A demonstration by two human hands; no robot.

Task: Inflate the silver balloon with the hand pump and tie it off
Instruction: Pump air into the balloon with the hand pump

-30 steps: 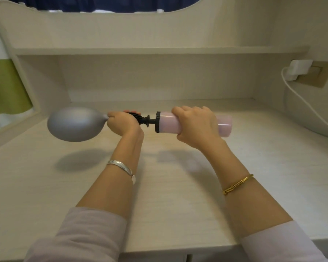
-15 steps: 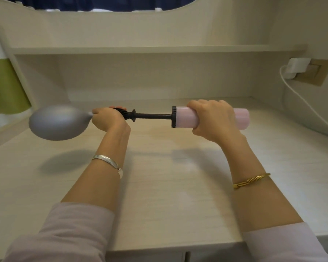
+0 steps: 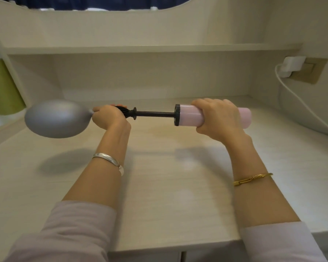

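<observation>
Satin-sheen silver balloon [image 3: 58, 119], smooth pink plastic pump [image 3: 189, 115], matt wood-grain desk [image 3: 169, 186]

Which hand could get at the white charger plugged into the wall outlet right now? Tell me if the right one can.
Probably not as things stand. The right hand is wrapped around the pink pump barrel, and the charger sits apart on the right wall. Nothing blocks the path, but it must let go first.

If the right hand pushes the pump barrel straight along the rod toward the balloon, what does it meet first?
The right hand holding the pink barrel would slide along the black rod and first meet the flanged collar, just short of the left hand. Nothing else appears in that line.
</observation>
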